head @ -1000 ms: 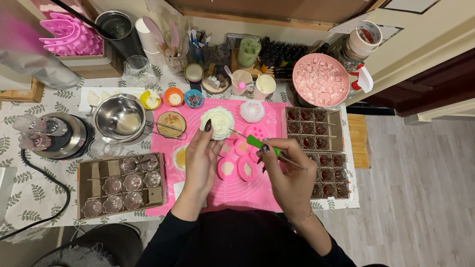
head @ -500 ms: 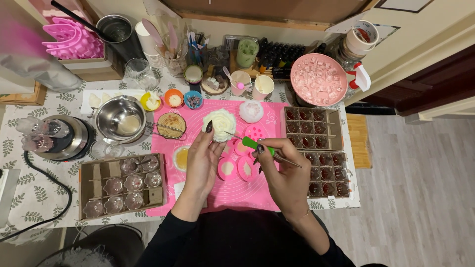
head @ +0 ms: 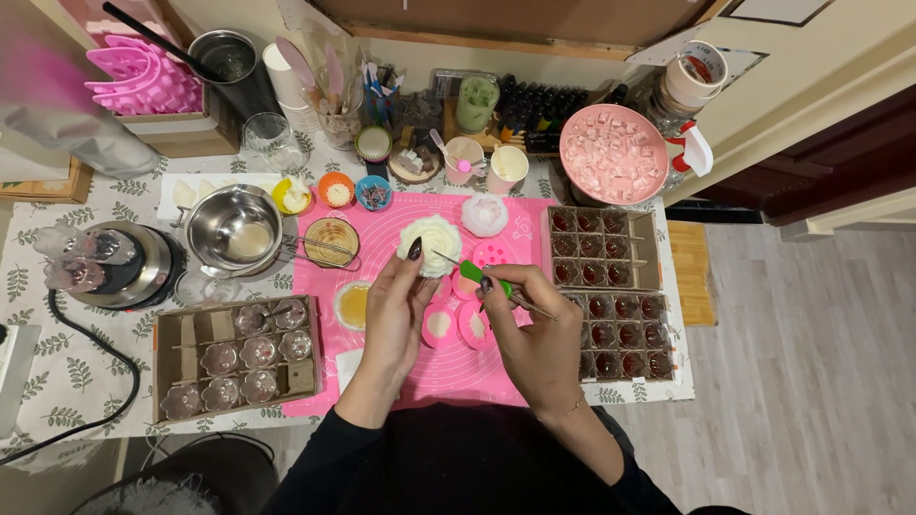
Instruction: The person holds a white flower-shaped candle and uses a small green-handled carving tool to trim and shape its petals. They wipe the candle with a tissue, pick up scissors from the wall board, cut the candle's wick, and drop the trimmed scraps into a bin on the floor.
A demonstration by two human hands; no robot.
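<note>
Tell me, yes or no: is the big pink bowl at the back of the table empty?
No. The pink bowl is filled with many small pale pink cubes that cover its inside.

left hand: fingers curled, thumb and forefinger pinched | right hand: fingers closed in pinch grip

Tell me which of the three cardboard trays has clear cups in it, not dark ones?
The cardboard tray at the left of the table, beside the left hand. Its cups look clear; the two trays on the right hold dark red ones.
</note>
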